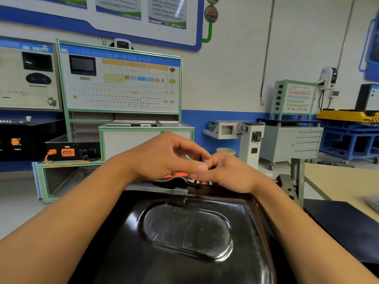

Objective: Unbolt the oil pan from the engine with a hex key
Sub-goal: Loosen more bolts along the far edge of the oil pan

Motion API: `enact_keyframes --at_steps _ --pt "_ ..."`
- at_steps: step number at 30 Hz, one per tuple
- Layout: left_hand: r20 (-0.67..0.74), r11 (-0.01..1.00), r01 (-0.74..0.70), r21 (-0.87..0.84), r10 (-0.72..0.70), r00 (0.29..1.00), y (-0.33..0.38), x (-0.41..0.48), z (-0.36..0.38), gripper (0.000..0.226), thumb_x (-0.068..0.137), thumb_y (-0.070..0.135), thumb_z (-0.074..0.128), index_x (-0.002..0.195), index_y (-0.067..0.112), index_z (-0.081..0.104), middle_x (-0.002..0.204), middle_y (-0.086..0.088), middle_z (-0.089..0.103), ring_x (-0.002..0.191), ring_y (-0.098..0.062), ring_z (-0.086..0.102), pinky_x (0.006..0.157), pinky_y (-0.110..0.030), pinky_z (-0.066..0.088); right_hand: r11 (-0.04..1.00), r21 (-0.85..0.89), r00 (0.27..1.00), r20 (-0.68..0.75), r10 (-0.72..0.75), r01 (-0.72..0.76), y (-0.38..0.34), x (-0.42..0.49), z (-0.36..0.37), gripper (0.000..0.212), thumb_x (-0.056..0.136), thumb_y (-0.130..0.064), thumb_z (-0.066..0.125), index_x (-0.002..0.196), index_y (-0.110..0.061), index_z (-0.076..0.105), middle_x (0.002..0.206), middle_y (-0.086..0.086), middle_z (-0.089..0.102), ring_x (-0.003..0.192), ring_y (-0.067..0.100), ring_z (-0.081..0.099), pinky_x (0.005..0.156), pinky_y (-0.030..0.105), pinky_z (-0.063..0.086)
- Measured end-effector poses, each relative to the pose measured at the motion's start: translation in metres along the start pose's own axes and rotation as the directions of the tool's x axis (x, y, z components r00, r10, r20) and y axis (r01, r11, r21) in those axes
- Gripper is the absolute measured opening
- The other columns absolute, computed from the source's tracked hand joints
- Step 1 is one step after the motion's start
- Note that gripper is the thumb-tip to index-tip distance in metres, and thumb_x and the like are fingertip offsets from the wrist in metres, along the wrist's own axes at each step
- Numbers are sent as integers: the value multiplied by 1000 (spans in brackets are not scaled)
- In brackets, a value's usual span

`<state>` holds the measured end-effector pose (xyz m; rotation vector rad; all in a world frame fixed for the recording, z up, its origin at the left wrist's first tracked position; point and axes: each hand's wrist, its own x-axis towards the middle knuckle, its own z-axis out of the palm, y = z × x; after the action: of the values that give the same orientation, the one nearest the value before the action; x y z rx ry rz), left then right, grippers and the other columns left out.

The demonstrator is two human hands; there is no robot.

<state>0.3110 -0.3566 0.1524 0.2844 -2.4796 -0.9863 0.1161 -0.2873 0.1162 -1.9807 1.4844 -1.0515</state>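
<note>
A glossy black oil pan [184,232] with an oval raised panel fills the lower middle of the head view. Both my hands meet over its far edge. A small dark hex key [202,158] sticks up between them. My right hand [229,173] has its fingers curled round the key's lower part. My left hand [170,158] pinches the key from the left with thumb and curled fingers. The key's tip and the bolt under the hands are hidden.
A metal engine stand bracket [291,181] rises right of the pan. A beige table [344,181] lies at right with a dark mat [338,226] near it. Training panels [121,83], a black battery box [71,150] and a grey cabinet [293,142] stand behind.
</note>
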Motion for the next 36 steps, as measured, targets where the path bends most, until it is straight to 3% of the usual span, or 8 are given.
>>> enact_keyframes --at_steps 3,6,11,15,22,27,30,36 --pt "-128 999 -8 42 14 992 1 5 6 25 73 35 78 88 15 78 63 9 71 57 2 60 60 -11 46 999 -45 1000 1 18 -18 -1 2 1 31 91 -21 74 60 -28 75 54 -11 55 54 2 45 59 13 38" --pt "-341 987 43 156 13 940 -1 14 14 32 78 38 82 57 19 69 50 4 60 48 -3 47 52 -14 38 999 -40 1000 25 3 -2 -3 2 2 27 92 -21 72 75 -1 74 63 4 56 62 11 45 65 20 40" --pt "-558 950 203 239 -37 829 -5 22 20 37 79 19 69 49 14 48 41 9 44 40 -5 36 47 -20 35 999 -38 999 25 39 -38 -5 3 4 24 91 -28 72 88 -5 80 69 9 60 66 16 46 68 27 40" --pt "-535 959 273 77 -191 823 -4 21 16 11 86 23 63 80 14 64 62 0 66 34 0 44 49 -25 34 998 -27 999 6 50 -49 -4 3 4 16 90 -29 74 87 -16 82 66 -3 64 64 6 52 67 20 42" --pt "-495 988 117 104 -50 867 -4 12 8 29 96 27 65 70 17 72 52 8 62 45 -8 44 43 -14 36 1000 -1 999 -19 31 -31 -7 1 6 40 93 -25 71 54 -30 72 91 33 67 78 26 54 80 39 45" --pt "-419 1000 25 -10 -27 907 0 10 6 15 93 14 69 92 27 77 79 17 73 66 5 62 57 -6 42 999 -6 999 -23 38 -38 -6 1 5 39 93 -26 72 53 -31 72 76 14 66 73 20 53 77 34 45" --pt "-336 990 77 -122 -114 935 -1 7 1 18 89 22 72 96 38 77 108 21 73 96 8 66 76 -21 47 999 4 999 -23 38 -38 -6 0 5 39 92 -25 72 54 -32 72 74 9 67 72 18 55 77 33 47" --pt "-155 973 114 -201 -146 977 -1 8 6 35 63 45 77 98 44 78 111 20 74 102 6 67 81 -21 51 999 -33 999 -27 28 -28 -6 1 5 37 92 -22 72 56 -27 71 69 15 65 68 18 53 73 31 45"
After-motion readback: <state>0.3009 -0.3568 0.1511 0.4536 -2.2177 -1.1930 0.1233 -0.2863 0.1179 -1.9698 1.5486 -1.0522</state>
